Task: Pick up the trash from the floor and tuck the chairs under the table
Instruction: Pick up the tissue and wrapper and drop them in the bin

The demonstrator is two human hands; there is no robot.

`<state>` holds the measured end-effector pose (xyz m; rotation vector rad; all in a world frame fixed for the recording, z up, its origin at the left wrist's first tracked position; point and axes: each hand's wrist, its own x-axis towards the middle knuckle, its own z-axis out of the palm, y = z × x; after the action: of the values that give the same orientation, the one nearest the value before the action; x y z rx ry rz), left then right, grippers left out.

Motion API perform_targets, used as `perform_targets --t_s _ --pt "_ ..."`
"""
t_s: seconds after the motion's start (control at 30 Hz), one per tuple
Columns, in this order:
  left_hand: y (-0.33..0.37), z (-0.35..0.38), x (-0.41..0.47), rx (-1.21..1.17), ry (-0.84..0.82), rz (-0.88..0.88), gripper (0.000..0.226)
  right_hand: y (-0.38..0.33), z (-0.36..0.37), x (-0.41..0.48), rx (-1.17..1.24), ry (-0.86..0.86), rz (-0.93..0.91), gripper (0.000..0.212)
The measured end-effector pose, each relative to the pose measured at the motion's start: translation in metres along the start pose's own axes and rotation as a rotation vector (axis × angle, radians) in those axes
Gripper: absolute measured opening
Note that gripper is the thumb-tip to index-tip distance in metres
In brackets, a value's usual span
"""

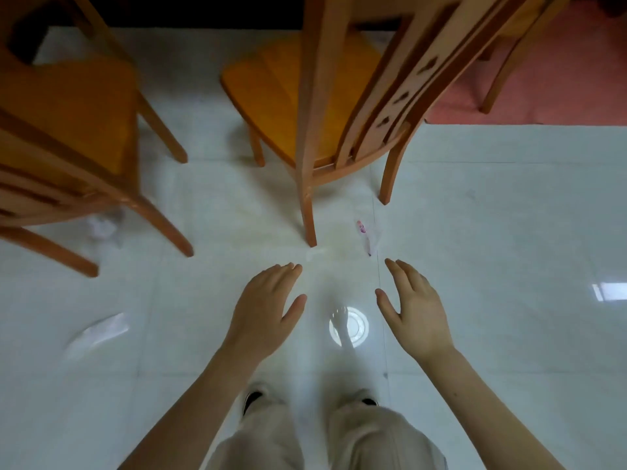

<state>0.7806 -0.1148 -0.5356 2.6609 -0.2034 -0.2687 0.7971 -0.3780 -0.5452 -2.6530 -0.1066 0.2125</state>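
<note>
Two wooden chairs stand on the white tiled floor: one chair [305,96] in the middle with its back toward me, another chair [68,113] at the left. A clear wrapper with pink print [368,237] lies by the middle chair's rear legs. A crumpled white paper [101,227] sits under the left chair. A flat white wrapper [96,334] lies at the lower left. My left hand [268,310] and my right hand [412,307] hover above the floor, fingers straight, holding nothing. The right fingertips are just below the pink wrapper.
A pink rug [543,79] covers the floor at the upper right, with another chair leg [498,72] on it. Dark shadow lies beyond the chairs at the top. My legs and shoes [254,398] are at the bottom. A ceiling lamp's reflection [349,325] shines between my hands.
</note>
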Motion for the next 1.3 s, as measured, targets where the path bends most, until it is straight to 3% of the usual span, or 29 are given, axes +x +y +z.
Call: perform_targets --t_s 0.27,0.47,0.63,0.87,1.07,1.3 --pt "-0.136 0.210 0.129 0.067 0.048 0.117 0.059 0.155 0.207 0.117 -0.063 0.036 0.027 0.061" --pt "-0.191 0.299 0.185 0.058 0.096 0.155 0.058 0.237 0.286 0.220 -0.145 0.020 0.101 0.069" --pt "-0.205 0.316 0.200 0.053 0.089 0.161 0.060 0.256 0.308 0.275 -0.208 0.021 0.105 0.073" --pt "-0.215 0.317 0.198 0.064 0.088 0.135 0.058 0.264 0.329 0.295 -0.035 -0.069 0.221 0.076" --pt "-0.233 0.320 0.188 0.083 0.080 0.117 0.058 0.246 0.359 0.244 0.163 0.000 0.164 0.064" --pt "-0.245 0.304 0.147 0.090 0.098 0.077 0.056 0.181 0.389 0.174 0.274 -0.070 -0.029 0.052"
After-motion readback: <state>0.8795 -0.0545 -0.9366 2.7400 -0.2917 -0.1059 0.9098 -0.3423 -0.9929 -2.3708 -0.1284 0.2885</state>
